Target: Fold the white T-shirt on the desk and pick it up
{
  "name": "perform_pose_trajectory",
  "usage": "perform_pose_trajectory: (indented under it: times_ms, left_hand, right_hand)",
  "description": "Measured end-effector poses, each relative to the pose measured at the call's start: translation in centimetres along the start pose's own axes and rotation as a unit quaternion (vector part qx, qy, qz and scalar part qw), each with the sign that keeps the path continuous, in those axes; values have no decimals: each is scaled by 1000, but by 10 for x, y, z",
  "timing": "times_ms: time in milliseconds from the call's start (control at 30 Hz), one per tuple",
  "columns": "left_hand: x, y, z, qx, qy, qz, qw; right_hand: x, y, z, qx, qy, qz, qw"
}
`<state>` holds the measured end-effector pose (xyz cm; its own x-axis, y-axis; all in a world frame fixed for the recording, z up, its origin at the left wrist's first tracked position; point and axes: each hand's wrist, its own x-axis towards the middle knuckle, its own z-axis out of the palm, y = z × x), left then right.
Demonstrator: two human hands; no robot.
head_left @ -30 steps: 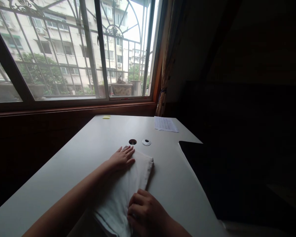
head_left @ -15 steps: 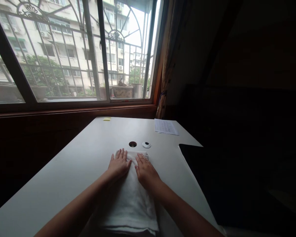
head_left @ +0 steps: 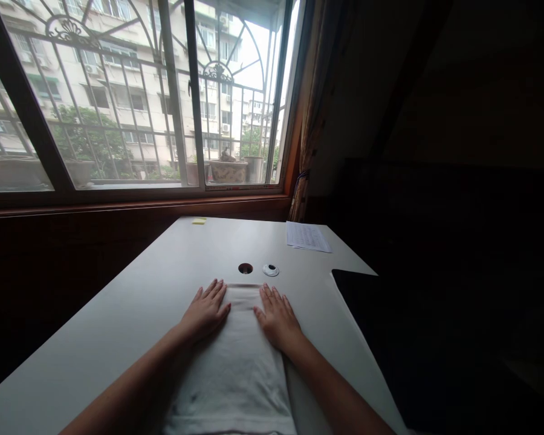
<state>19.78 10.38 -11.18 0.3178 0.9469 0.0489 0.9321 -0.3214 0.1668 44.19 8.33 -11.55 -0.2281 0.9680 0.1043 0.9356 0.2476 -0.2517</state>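
Note:
A folded white cloth [head_left: 238, 368] lies flat on the white table [head_left: 131, 308], its far edge just short of the round hole. My left hand [head_left: 205, 311] rests palm down over the cloth's far left corner, fingers stretched forward. On the far right corner lies my right hand [head_left: 277, 317], also flat, with its fingers spread. Between the two thumbs a strip of the cloth shows. Neither hand grips anything.
Behind the cloth are a round hole [head_left: 245, 268] in the tabletop and a round white cap [head_left: 271, 270]. Printed papers [head_left: 308, 236] and a yellow note [head_left: 199, 221] lie near the far edge. A dark object [head_left: 358, 308] borders the table's right side.
My hands have moved apart, out to the cloth's side edges. The cloth's far end, wrinkled before, now looks smoother and straighter. The view has shifted slightly.

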Motion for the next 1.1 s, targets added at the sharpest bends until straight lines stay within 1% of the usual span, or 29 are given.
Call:
perform_pose_trajectory:
  times_ms: [267, 433, 533, 633, 700, 767, 900, 1100]
  left_hand:
    - [-15, -16, 2, 0, 12, -11, 1000]
    - [-22, -36, 7, 6, 30, -35, 999]
    - [-24, -50, 9, 11, 47, -55, 997]
    - [-24, -60, 11, 8, 58, -59, 997]
    - [-24, -63, 12, 2, 67, -57, 996]
    - [-24, -65, 12, -9, 79, -54, 995]
    - [-23, -66, 10, -43, 110, -39, 992]
    - [-18, -64, 6, -122, 158, -9, 980]
  right_hand:
    - [-2, 2, -2, -8, 2, 25, 1000]
    - [-3, 14, -2, -14, 12, 44, 999]
    - [-2, 24, -1, -21, 31, 63, 997]
    - [0, 31, -5, 4, 77, 86, 993]
    - [0, 33, -9, 27, 107, 93, 990]
    - [0, 31, -13, 46, 121, 93, 987]
    - [-2, 22, -16, 89, 123, 94, 984]
    - [0, 15, -7, 184, 114, 101, 971]
